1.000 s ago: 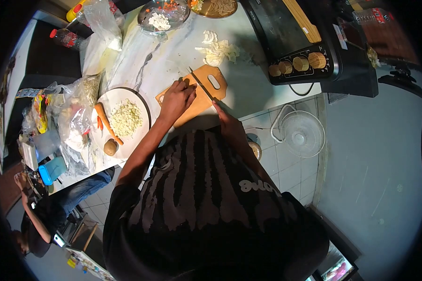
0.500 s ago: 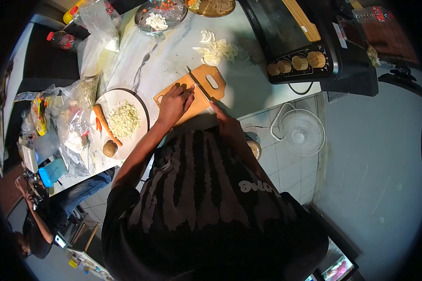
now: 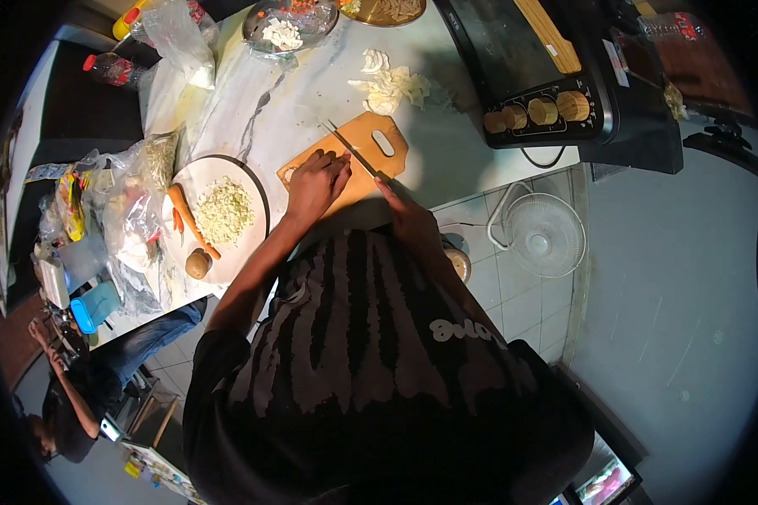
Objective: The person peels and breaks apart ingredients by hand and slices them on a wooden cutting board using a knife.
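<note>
On the marble counter lies a wooden cutting board with an oval handle hole. My left hand rests on its middle, fingers curled down over something too small and hidden to name. My right hand is closed round the handle of a knife, whose blade slants across the board just right of my left fingertips. Left of the board, a round white plate holds chopped pale pieces, a carrot, red chillies and a brown potato.
Pale peelings lie behind the board. A metal tray with white pieces stands at the back. A black appliance with wooden knobs is at right, plastic bags at left. A fan stands below; another person is at lower left.
The knife has shifted slightly up and left against the board, its blade lying at a slightly different slant. My left hand stays on the board.
</note>
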`<state>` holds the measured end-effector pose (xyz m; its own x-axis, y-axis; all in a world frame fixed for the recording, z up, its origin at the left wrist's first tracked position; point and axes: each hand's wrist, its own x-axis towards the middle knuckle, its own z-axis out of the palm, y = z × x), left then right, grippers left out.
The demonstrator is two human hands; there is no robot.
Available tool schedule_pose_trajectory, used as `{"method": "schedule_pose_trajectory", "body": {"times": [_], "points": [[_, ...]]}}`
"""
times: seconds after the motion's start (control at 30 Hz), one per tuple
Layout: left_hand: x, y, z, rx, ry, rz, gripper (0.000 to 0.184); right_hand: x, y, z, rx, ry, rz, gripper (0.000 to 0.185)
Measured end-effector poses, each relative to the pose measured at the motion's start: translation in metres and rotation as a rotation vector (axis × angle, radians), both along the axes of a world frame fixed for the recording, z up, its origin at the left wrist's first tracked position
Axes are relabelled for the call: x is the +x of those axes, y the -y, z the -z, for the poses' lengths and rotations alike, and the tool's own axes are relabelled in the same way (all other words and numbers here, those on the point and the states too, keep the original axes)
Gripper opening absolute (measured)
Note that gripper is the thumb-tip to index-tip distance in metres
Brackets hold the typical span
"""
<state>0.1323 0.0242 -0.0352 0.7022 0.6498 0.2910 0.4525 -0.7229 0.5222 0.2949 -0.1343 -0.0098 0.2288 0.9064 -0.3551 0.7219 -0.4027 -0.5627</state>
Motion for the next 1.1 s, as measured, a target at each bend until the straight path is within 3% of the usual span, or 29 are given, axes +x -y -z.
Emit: {"method": "schedule_pose_trajectory", "body": {"times": [0.23, 0.3, 0.4, 0.53, 0.73, 0.83, 0.9, 1.03, 1.1], "points": [[0.003, -0.002, -0.001, -0.092, 0.057, -0.072, 0.019, 0.001, 0.001, 0.004, 0.050, -0.001, 0.012, 0.053], [0.007, -0.004, -0.008, -0.185, 0.056, -0.126, 0.020, 0.003, 0.002, 0.009, 0.287, -0.113, 0.048, 0.053], [0.011, -0.007, -0.008, -0.297, 0.074, -0.200, 0.021, 0.003, 0.005, 0.007, 0.335, -0.260, 0.086, 0.046], [0.016, -0.013, -0.017, -0.398, 0.026, -0.239, 0.022, 0.007, 0.007, 0.001, 0.197, -0.361, 0.195, 0.044], [0.024, -0.016, -0.016, -0.303, 0.051, -0.200, 0.018, 0.017, 0.010, 0.008, 0.222, -0.378, 0.237, 0.046], [0.030, -0.015, -0.009, -0.231, 0.100, -0.166, 0.016, 0.018, 0.010, 0.017, 0.364, -0.252, 0.162, 0.045], [0.030, -0.015, -0.006, -0.211, 0.090, -0.152, 0.017, 0.019, 0.010, 0.011, 0.193, -0.325, 0.180, 0.049], [0.029, -0.014, -0.004, -0.215, 0.076, -0.151, 0.016, 0.015, 0.009, 0.012, 0.304, -0.351, 0.131, 0.050], [0.025, -0.012, -0.001, -0.189, 0.109, -0.199, 0.015, 0.017, 0.005, 0.006, 0.152, -0.509, 0.146, 0.051]]}}
